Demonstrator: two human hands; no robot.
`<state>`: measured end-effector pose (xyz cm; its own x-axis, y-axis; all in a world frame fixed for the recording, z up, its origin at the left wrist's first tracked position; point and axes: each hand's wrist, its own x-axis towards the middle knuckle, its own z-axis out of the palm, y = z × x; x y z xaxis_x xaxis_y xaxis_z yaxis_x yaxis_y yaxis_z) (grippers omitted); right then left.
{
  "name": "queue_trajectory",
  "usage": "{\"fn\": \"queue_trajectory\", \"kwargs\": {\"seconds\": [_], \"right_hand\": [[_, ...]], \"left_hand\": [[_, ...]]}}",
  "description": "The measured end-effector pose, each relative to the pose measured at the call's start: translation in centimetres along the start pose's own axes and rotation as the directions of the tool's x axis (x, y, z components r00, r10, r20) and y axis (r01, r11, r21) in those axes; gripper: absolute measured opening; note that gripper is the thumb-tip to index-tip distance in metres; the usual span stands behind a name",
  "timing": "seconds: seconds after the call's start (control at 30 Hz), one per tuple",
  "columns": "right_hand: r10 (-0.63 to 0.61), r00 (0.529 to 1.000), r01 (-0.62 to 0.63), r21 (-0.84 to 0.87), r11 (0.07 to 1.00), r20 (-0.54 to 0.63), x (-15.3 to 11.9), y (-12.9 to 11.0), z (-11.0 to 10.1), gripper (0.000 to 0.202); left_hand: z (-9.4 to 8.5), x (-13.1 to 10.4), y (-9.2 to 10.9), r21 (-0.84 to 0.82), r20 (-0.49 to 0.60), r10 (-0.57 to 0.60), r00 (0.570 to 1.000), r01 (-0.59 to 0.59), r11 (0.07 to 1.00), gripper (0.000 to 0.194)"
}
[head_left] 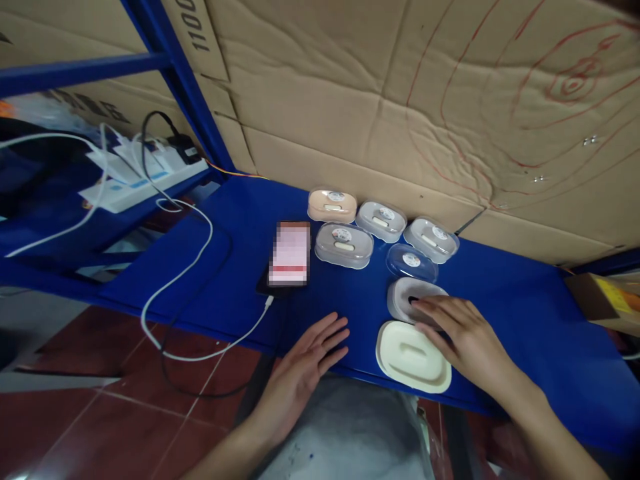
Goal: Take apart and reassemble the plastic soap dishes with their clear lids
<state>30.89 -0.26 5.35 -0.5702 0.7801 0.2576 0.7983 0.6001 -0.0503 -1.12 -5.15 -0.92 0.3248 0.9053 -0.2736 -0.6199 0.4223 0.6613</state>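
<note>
My right hand [460,333] reaches over a grey oval box [399,300] that has no clear cover on it. Its fingers are bent at the box's opening, and a small dark thing I cannot make out shows at the fingertips. Just in front lies a cream oval lid-like piece [414,358] with a long raised or sunken bar in its middle; the right thumb is close to its far edge. A clear oval cover [411,261] with a round label rests behind the grey box. Palm inward and fingers spread, my left hand [315,350] hovers by the front edge, holding nothing.
Several covered oval boxes [344,247] stand at the back of the blue table [505,300]. Left of them lies a phone [290,257] with a white cable [200,260]. A power strip [145,190] sits far left, a cardboard box [605,303] far right. Cardboard [320,87] walls the back.
</note>
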Motion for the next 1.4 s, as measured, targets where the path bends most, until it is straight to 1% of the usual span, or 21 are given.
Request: {"fn": "queue_trajectory", "kwargs": {"seconds": [0.1,0.17,0.23,0.3,0.37,0.4,0.43,0.47,0.53,0.63,0.7,0.8,0.9,0.97,1.03,1.1,1.13,1.2,1.3,1.33,1.4], "right_hand": [[0.052,0.999,-0.052,-0.048,0.998,-0.012,-2.1,1.0,1.4,0.033],[0.066,0.998,-0.066,-0.039,0.997,-0.005,-2.5,1.3,2.2,0.032],[0.081,0.997,-0.081,-0.015,0.997,-0.013,-2.6,1.2,2.6,0.031],[0.094,0.995,-0.094,0.012,0.996,-0.034,-2.6,0.7,3.0,0.032],[0.105,0.992,-0.104,0.028,0.994,-0.067,-2.6,0.0,3.4,0.032],[0.114,0.99,-0.112,0.034,0.993,-0.088,-2.7,-0.4,3.6,0.033],[0.125,0.986,-0.121,0.039,0.992,-0.11,-2.7,-0.8,3.8,0.033],[0.137,0.982,-0.133,0.045,0.99,-0.133,-2.8,-1.2,4.1,0.033],[0.159,0.971,-0.151,0.058,0.987,-0.178,-2.9,-1.9,4.6,0.033],[0.185,0.951,-0.17,0.081,0.982,-0.246,-3.0,-2.7,5.1,0.035],[0.201,0.935,-0.176,0.109,0.978,-0.293,-3.1,-3.1,5.3,0.037],[0.233,0.898,-0.182,0.166,0.969,-0.373,-3.2,-3.4,5.2,0.039],[0.296,0.854,-0.202,0.25,0.947,-0.427,-3.6,-3.9,4.9,0.037],[0.288,0.867,-0.172,0.3,0.938,-0.405,-3.8,-4.5,4.7,0.037],[0.224,0.912,-0.113,0.315,0.942,-0.344,-3.6,-5.4,4.6,0.039],[0.146,0.947,-0.055,0.303,0.951,-0.287,-3.0,-6.5,4.6,0.038],[0.113,0.956,-0.031,0.291,0.956,-0.27,-2.6,-6.9,4.7,0.036],[0.062,0.966,0.007,0.264,0.964,-0.252,-1.8,-7.8,4.8,0.036],[-0.015,0.978,0.062,0.219,0.974,-0.21,-0.7,-8.1,4.8,0.038],[-0.055,0.98,0.095,0.203,0.974,-0.192,-0.4,-7.9,4.6,0.038],[-0.135,0.98,0.163,0.195,0.967,-0.149,0.2,-6.6,4.2,0.036]], "left_hand": [[0.0,-0.4,-0.7,0.143,0.024,0.023,0.999,-0.026,0.989,0.043],[0.0,-0.9,-1.1,0.34,0.055,0.06,0.997,-0.075,0.937,0.046],[0.3,-1.1,-1.5,0.588,0.102,0.113,0.988,-0.152,0.795,0.058],[1.0,-0.6,-1.9,0.776,0.184,0.153,0.971,-0.239,0.584,0.075],[1.9,0.7,-2.3,0.847,0.284,0.161,0.945,-0.326,0.419,0.089],[2.4,1.5,-2.6,0.863,0.308,0.173,0.936,-0.351,0.364,0.095],[2.9,2.3,-2.8,0.872,0.312,0.202,0.928,-0.364,0.328,0.1],[3.2,3.0,-3.0,0.876,0.325,0.193,0.926,-0.372,0.308,0.099],[3.7,3.9,-3.1,0.856,0.352,0.187,0.917,-0.396,0.331,0.096],[3.8,3.6,-2.7,0.779,0.364,0.184,0.913,-0.407,0.477,0.09],[3.8,3.0,-2.1,0.731,0.324,0.15,0.934,-0.348,0.587,0.088],[3.9,2.3,-1.7,0.677,0.223,0.06,0.973,-0.199,0.708,0.09],[3.9,2.5,-1.7,0.552,0.135,0.052,0.989,-0.119,0.825,0.096],[3.9,2.9,-1.7,0.403,0.1,0.048,0.994,-0.085,0.911,0.102],[3.8,3.2,-1.5,0.243,0.095,0.009,0.995,-0.032,0.969,0.111],[3.7,3.4,-1.2,0.121,0.098,-0.052,0.994,0.04,0.992,0.118],[3.7,3.5,-1.1,0.072,0.092,-0.079,0.993,0.072,0.995,0.118],[3.5,3.6,-0.8,-0.003,0.064,-0.115,0.991,0.115,0.993,0.104],[3.3,4.0,-0.6,-0.052,0.015,-0.121,0.993,0.121,0.991,0.07],[3.3,4.1,-0.6,-0.059,0.001,-0.122,0.993,0.122,0.991,0.062],[3.2,4.4,-0.5,-0.071,-0.029,-0.122,0.992,0.12,0.99,0.053]]}}
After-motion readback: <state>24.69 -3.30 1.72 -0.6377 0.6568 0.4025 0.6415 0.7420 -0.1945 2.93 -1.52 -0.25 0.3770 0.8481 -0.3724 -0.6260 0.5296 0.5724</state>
